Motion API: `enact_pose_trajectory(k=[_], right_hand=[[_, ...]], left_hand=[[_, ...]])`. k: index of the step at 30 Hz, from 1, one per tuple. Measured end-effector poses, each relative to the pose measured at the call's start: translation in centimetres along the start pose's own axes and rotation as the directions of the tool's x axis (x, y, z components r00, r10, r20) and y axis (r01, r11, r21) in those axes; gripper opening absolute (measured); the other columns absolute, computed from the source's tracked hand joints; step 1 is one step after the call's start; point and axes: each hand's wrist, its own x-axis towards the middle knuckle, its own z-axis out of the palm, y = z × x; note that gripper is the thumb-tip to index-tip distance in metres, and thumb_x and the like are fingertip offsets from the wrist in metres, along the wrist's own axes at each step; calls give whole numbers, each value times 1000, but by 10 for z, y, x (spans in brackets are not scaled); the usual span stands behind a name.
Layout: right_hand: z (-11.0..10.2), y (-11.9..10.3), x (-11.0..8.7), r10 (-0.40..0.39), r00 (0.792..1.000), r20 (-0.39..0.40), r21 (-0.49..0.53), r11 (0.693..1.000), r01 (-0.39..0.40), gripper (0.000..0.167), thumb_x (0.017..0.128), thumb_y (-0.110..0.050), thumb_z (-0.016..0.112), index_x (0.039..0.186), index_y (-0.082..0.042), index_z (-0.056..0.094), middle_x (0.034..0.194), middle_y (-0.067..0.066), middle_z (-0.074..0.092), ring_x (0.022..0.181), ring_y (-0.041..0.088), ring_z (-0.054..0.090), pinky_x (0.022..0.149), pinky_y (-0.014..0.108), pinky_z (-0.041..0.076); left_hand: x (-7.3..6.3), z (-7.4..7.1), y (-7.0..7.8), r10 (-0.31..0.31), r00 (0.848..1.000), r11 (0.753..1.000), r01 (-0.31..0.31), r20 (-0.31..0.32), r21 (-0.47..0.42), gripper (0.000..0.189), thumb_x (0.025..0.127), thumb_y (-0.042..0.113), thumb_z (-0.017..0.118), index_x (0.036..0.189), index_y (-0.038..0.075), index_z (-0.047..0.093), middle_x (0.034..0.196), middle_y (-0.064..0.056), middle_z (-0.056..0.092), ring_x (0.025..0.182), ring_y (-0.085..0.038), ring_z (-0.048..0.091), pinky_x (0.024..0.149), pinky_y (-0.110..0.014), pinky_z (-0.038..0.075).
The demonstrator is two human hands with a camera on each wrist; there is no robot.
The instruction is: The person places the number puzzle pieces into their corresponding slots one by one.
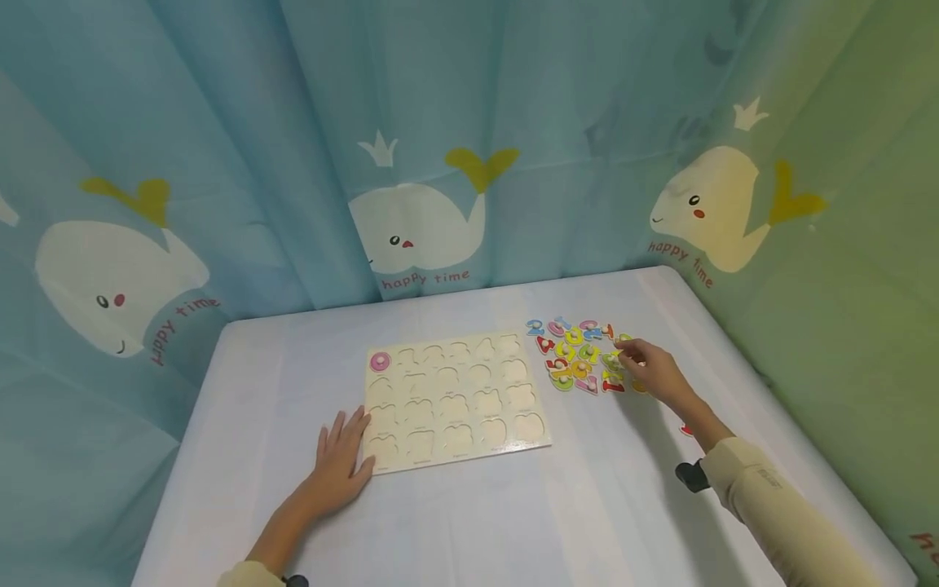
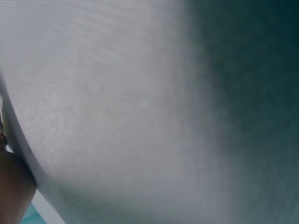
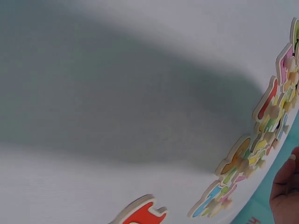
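– The fingers [image 1: 632, 350] of the right hand [image 1: 654, 371]: how do they stand?

– Bent, tips close together, over the right side of the number pieces [image 1: 588, 354], right of centre in the head view. I can't tell whether they pinch a knob.

– And the board [image 1: 436, 441] from there?

– Leftward and a little lower in the frame, about the centre. That sideways gap is what I'd judge the move turns on. Its long axis runs left to right, the right end slightly higher in the picture; a pink round piece [image 1: 380, 362] sits at its upper left.

– Which hand is nearer?

– To the board, the left hand [image 1: 339, 461], fingers spread at its left edge. The right is nearer the pieces, its forearm slanting in from the lower right.
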Motion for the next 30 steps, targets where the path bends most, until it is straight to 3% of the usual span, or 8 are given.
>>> enact_pose_trajectory(k=[4, 11, 18, 22, 26, 30], right_hand=[[-2, 0, -8, 21, 1000, -10, -3, 1000, -21, 30, 95, -12, 54, 121, 5, 55, 101, 16, 61, 95, 32, 56, 64, 30, 48], [20, -10, -4, -47, 997, -61, 11, 999, 47, 25, 91, -5, 59, 114, 5, 60, 93, 12, 62, 87, 29, 58, 61, 28, 46], [38, -17, 4, -7, 997, -76, 36, 999, 10, 26, 92, -7, 58, 116, 3, 60, 97, 13, 61, 87, 27, 56, 61, 26, 48], [32, -10, 3, 4, 993, -120, 57, 998, 3, 27, 92, -6, 57, 117, 3, 59, 99, 15, 61, 90, 29, 56, 65, 30, 48], [21, 2, -3, -4, 987, -163, 27, 1000, 9, 26, 92, -5, 57, 115, 5, 59, 98, 18, 63, 90, 32, 58, 68, 36, 47], [10, 14, -15, 20, 982, -187, 2, 1000, -20, 26, 93, -7, 55, 117, 4, 58, 100, 19, 62, 92, 34, 57, 67, 37, 46]], left_hand=[[1, 3, 0, 13, 1000, 1000, -13, -7, 1, 62, 86, 14, 57, 141, -4, 32, 149, -23, 24, 136, -47, 8, 103, -64, 0], [1, 3, 0, 22, 999, 1000, -22, -26, 0, 62, 87, 15, 56, 141, -2, 32, 149, -22, 24, 136, -47, 8, 104, -63, -1], [6, -2, 0, 38, 998, 999, -38, -46, 1, 61, 86, 13, 56, 139, -4, 34, 147, -24, 26, 135, -49, 10, 103, -64, 0], [10, -3, 0, 48, 998, 999, -48, -33, -9, 59, 87, 13, 55, 139, -4, 34, 148, -24, 26, 135, -49, 9, 103, -64, -1], [7, -1, -2, 31, 1000, 999, -31, -2, -18, 61, 87, 14, 55, 140, -4, 32, 149, -24, 24, 136, -48, 7, 103, -64, -1], [2, 1, -3, 33, 999, 999, -34, -10, -18, 62, 88, 14, 55, 141, -4, 31, 149, -23, 23, 136, -48, 7, 103, -64, -2]])
